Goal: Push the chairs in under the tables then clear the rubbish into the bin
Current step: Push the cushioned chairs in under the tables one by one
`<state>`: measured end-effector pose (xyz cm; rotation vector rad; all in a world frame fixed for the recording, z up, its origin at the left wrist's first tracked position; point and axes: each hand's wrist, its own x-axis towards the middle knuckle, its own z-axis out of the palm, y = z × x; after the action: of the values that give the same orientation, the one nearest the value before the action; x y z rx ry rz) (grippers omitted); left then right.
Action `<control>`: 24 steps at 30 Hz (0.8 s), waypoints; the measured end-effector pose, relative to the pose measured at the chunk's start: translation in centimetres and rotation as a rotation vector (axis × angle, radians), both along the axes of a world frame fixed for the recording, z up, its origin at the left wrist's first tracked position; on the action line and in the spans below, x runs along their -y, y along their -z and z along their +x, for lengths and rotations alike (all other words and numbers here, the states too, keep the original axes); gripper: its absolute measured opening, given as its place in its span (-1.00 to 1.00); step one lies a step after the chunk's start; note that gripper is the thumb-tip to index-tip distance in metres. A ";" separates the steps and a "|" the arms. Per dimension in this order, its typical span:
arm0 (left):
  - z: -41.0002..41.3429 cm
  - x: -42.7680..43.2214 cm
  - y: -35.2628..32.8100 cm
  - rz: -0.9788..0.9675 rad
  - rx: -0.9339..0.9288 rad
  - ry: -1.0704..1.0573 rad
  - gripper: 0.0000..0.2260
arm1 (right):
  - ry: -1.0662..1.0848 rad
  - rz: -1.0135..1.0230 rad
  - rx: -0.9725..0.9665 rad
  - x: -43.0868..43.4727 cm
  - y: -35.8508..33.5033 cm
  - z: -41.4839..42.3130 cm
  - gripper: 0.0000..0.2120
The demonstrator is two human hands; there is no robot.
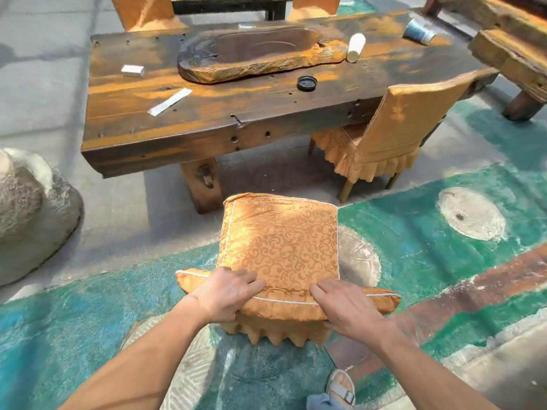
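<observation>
In front of the wooden table, apart from its edge, stands the near chair. The left hand and right hand each grip its backrest top, fingers over the fabric. On the tabletop lie a white cup, a black lid and a wrapper.

Far-left chair cut off by top edge, near chair legs hidden under skirt
</observation>
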<state>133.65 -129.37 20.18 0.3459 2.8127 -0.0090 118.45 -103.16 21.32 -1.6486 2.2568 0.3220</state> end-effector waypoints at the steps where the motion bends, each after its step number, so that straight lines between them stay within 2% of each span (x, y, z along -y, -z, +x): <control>1: -1.7 -0.1 0.0 -0.014 -0.012 -0.005 -0.53 | -0.020 -0.003 -0.006 0.1 -0.1 -2.2 -0.49; 9: -14.6 -0.9 2.2 0.053 -0.067 -0.203 -0.60 | -0.176 -0.060 -0.031 2.6 0.8 -19.3 -0.63; 19: -27.3 5.0 2.2 0.027 -0.089 -0.285 -0.70 | -0.259 -0.110 -0.023 9.6 1.8 -33.6 -0.56; 24: -32.6 7.9 1.8 -0.021 -0.125 -0.296 -0.66 | -0.282 -0.141 -0.048 13.3 2.3 -39.7 -0.56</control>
<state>101.09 -137.29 18.34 -0.0809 2.9566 0.0056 78.76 -116.47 18.99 -2.0587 2.1220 0.2755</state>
